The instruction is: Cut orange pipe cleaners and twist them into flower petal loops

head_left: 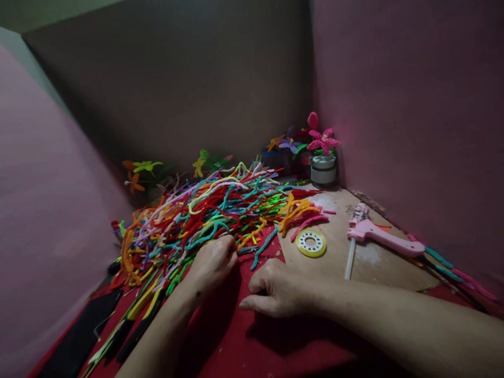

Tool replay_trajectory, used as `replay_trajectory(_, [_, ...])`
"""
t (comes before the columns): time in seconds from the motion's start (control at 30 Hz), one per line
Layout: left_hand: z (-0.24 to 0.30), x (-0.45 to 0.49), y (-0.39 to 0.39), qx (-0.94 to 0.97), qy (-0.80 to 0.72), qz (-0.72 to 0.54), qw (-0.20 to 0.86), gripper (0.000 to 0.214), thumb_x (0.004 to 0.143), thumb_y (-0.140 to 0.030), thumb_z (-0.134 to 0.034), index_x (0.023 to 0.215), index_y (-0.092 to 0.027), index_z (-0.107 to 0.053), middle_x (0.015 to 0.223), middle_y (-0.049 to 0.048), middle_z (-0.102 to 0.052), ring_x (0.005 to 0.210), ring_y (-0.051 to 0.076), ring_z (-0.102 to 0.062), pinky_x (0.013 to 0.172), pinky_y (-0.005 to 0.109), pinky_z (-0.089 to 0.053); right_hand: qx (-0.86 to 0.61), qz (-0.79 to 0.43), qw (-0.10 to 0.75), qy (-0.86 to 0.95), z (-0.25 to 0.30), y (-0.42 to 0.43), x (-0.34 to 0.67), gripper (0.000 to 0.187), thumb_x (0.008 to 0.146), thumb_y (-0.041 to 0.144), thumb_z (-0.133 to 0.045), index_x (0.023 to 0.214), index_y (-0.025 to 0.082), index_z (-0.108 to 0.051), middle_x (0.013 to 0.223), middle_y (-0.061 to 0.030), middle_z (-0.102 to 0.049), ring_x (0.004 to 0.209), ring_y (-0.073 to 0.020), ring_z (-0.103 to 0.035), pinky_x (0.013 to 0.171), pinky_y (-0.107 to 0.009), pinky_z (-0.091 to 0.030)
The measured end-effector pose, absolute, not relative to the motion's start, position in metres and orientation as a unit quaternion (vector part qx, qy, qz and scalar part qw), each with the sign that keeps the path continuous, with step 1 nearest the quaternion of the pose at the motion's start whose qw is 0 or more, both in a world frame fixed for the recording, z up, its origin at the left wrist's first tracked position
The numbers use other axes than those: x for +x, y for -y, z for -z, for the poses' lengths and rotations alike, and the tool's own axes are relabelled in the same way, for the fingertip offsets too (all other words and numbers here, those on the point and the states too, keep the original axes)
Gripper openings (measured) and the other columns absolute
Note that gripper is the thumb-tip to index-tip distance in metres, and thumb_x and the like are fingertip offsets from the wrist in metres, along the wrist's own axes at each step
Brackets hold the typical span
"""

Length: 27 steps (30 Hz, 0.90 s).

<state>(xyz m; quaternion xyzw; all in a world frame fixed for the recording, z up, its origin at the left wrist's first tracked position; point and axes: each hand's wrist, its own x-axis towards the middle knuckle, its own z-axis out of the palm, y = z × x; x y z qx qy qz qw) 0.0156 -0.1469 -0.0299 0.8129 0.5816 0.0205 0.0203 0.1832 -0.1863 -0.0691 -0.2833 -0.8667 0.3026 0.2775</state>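
Observation:
A big heap of pipe cleaners in many colours lies across a red cloth. My left hand reaches into the near edge of the heap with its fingers curled among the strands; what they grip is hidden. My right hand rests on the red cloth just right of it, fingers curled under in a loose fist, thumb along the side, nothing visible in it.
A yellow tape roll and a pink glue gun lie on a wooden board to the right. Finished pipe-cleaner flowers stand in a small pot in the back corner. Pink walls close in all sides.

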Motion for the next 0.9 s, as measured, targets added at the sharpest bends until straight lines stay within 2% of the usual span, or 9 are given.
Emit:
replay_trajectory(0.13, [0.030, 0.020, 0.151, 0.795, -0.571, -0.171, 0.111, 0.009, 0.074, -0.027, -0.041, 0.073, -0.020, -0.047, 0.065, -0.0010, -0.053, 0.058, 0.012, -0.047, 0.057, 0.022, -0.035, -0.360, -0.455, 0.387, 0.716, 0.069, 0.177, 0.179, 0.027, 0.080, 0.037, -0.048, 0.068, 0.014, -0.055, 0.055, 0.0034, -0.048, 0.049, -0.0059, -0.040, 0.047, -0.018, -0.030])
replay_trajectory(0.23, [0.036, 0.027, 0.155, 0.777, -0.549, -0.241, 0.194, 0.010, 0.074, -0.028, -0.042, 0.070, -0.019, -0.046, 0.062, -0.0030, -0.048, 0.055, 0.011, -0.042, 0.054, 0.021, -0.034, -0.378, -0.596, 0.432, 0.561, 0.072, 0.166, 0.178, 0.030, 0.082, 0.042, -0.043, 0.083, 0.014, -0.053, 0.055, 0.0042, -0.050, 0.037, -0.0045, -0.036, 0.037, -0.018, -0.027])
replay_trajectory(0.3, [0.039, 0.031, 0.157, 0.776, -0.539, -0.248, 0.214, 0.009, 0.074, -0.027, -0.043, 0.069, -0.019, -0.045, 0.061, -0.0037, -0.046, 0.055, 0.010, -0.041, 0.054, 0.021, -0.033, -0.355, -0.639, 0.475, 0.490, 0.074, 0.159, 0.179, 0.030, 0.079, 0.043, -0.048, 0.087, 0.015, -0.052, 0.060, 0.0043, -0.052, 0.034, -0.0035, -0.036, 0.034, -0.018, -0.026])
replay_trajectory(0.37, [0.042, 0.034, 0.159, 0.782, -0.530, -0.244, 0.219, 0.009, 0.074, -0.026, -0.043, 0.069, -0.019, -0.045, 0.061, -0.0037, -0.046, 0.056, 0.010, -0.040, 0.055, 0.021, -0.032, -0.333, -0.647, 0.522, 0.445, 0.075, 0.155, 0.180, 0.029, 0.075, 0.042, -0.054, 0.086, 0.015, -0.052, 0.062, 0.0042, -0.053, 0.036, -0.0036, -0.040, 0.034, -0.017, -0.028])
replay_trajectory(0.5, [0.043, 0.038, 0.162, 0.781, -0.517, -0.241, 0.256, 0.011, 0.075, -0.028, -0.043, 0.070, -0.019, -0.045, 0.062, -0.0034, -0.046, 0.056, 0.010, -0.039, 0.055, 0.021, -0.032, -0.342, -0.643, 0.562, 0.391, 0.074, 0.149, 0.184, 0.024, 0.071, 0.036, -0.060, 0.076, 0.013, -0.057, 0.049, 0.0058, -0.048, 0.038, -0.0049, -0.042, 0.037, -0.017, -0.031])
replay_trajectory(0.6, [0.041, 0.041, 0.163, 0.777, -0.511, -0.241, 0.279, 0.016, 0.078, -0.032, -0.040, 0.069, -0.019, -0.044, 0.060, -0.0035, -0.043, 0.055, 0.010, -0.037, 0.053, 0.021, -0.030, -0.306, -0.651, 0.613, 0.325, 0.068, 0.146, 0.189, 0.015, 0.067, 0.026, -0.063, 0.070, 0.013, -0.056, 0.056, 0.0025, -0.056, 0.050, -0.0068, -0.051, 0.049, -0.018, -0.040])
replay_trajectory(0.73, [0.036, 0.045, 0.166, 0.766, -0.494, -0.235, 0.338, 0.022, 0.079, -0.034, -0.041, 0.064, -0.018, -0.042, 0.058, -0.0043, -0.036, 0.053, 0.009, -0.033, 0.050, 0.021, -0.028, -0.252, -0.695, 0.626, 0.247, 0.054, 0.140, 0.198, 0.009, 0.074, 0.020, -0.056, 0.069, 0.014, -0.055, 0.057, -0.0002, -0.059, 0.054, -0.0105, -0.057, 0.058, -0.025, -0.046])
replay_trajectory(0.9, [0.032, 0.048, 0.170, 0.714, -0.481, -0.231, 0.453, 0.022, 0.078, -0.034, -0.045, 0.065, -0.016, -0.042, 0.056, -0.0059, -0.033, 0.050, 0.006, -0.027, 0.046, 0.019, -0.023, -0.211, -0.723, 0.640, 0.151, 0.044, 0.135, 0.207, 0.011, 0.080, 0.012, -0.049, 0.070, 0.014, -0.052, 0.056, -0.0013, -0.058, 0.052, -0.0106, -0.057, 0.053, -0.024, -0.046])
